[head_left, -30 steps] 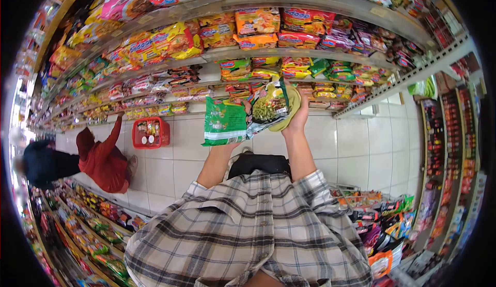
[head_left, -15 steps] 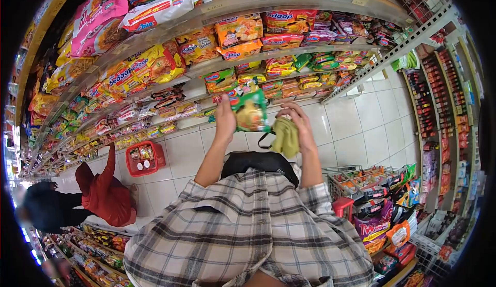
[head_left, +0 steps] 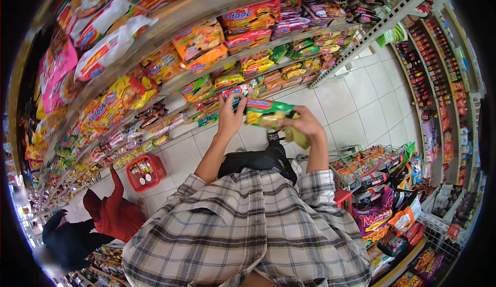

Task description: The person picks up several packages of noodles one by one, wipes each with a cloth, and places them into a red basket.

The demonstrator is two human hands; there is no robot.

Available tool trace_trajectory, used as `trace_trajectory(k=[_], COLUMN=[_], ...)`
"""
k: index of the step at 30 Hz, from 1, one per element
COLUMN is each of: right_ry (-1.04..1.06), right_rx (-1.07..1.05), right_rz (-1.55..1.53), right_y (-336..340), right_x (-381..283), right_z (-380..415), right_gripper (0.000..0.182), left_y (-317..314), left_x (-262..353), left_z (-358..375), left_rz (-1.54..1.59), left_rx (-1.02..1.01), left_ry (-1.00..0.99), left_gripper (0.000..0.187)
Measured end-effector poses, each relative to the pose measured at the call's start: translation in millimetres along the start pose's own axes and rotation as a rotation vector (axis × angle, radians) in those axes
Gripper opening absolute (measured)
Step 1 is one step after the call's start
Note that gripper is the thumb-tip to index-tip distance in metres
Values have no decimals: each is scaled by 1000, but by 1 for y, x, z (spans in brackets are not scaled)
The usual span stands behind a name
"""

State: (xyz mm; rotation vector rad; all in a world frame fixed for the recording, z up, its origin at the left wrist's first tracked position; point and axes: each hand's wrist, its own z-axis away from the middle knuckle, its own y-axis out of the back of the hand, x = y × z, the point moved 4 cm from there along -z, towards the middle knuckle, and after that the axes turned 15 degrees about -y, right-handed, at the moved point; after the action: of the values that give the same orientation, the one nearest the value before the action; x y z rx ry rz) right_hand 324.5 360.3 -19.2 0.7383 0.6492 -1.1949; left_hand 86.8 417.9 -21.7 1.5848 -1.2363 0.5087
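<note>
Plaid shirt sleeves [head_left: 243, 220] fill the bottom of the view, with a black waist bag [head_left: 258, 160] just beyond them. Both forearms rise from there toward the shelves. The left hand [head_left: 231, 115] grips the left end of a green instant-noodle packet [head_left: 266, 114], fingers curled over its edge, and the packet lies roughly level between the two hands. The right hand [head_left: 305, 124] closes on the packet's right end and also pinches an olive-green cloth [head_left: 297, 136], which hangs just below that palm; whether it is a folded bag is hard to tell. A shopping cart [head_left: 385, 184] piled with snack packs stands at the right. Beyond the hands, shelves of noodle packets [head_left: 206, 44] run across. Farther left, a person in a red top [head_left: 116, 214] reaches toward a red basket [head_left: 145, 171] on the tiled floor.
</note>
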Motion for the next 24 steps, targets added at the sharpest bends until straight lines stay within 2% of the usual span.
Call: trace_trajectory(k=[3,4,7,8,9,10,13,16,20,23,24], right_ry=[14,-51,47,39,27,14,-31,-89,-116,-146,-137], right_rx=[292,316,516,601,614,627,652,676,668,634,624], right_rz=[57,-53,-247,-260,-318,-376,-527,-586,-651,-737,-768], right_y=[83,101,153,165,172,178,186,191,199,206,207], right_x=[37,32,52,60,64,68,91,122,153,162,165], right_z=[-30,-28,-58,-65,-70,-72,-75,-80,-81,-86,-90], right_gripper=[39,39,38,34,33,33,32,30,27,25,24], left_y=[-28,-39,-98,-120,-142,-161,-222,-277,-316,-338,-338], left_x=[-10,-2,-32,-48,-65,-67,-94,-110,-138,-180,-178], left_z=[-24,-34,-56,-63,-69,-81,-118,-151,-187,-195,-195], left_rz=[79,143,185,233,279,129,31,104,83,32,14], left_rx=[12,30,-57,-126,-194,-184,-418,-410,-561,-619,-670], left_ry=[-39,-39,-2,109,220,120,415,289,497,609,604], left_gripper=[25,26,28,29,30,25,33,48,64,68,78])
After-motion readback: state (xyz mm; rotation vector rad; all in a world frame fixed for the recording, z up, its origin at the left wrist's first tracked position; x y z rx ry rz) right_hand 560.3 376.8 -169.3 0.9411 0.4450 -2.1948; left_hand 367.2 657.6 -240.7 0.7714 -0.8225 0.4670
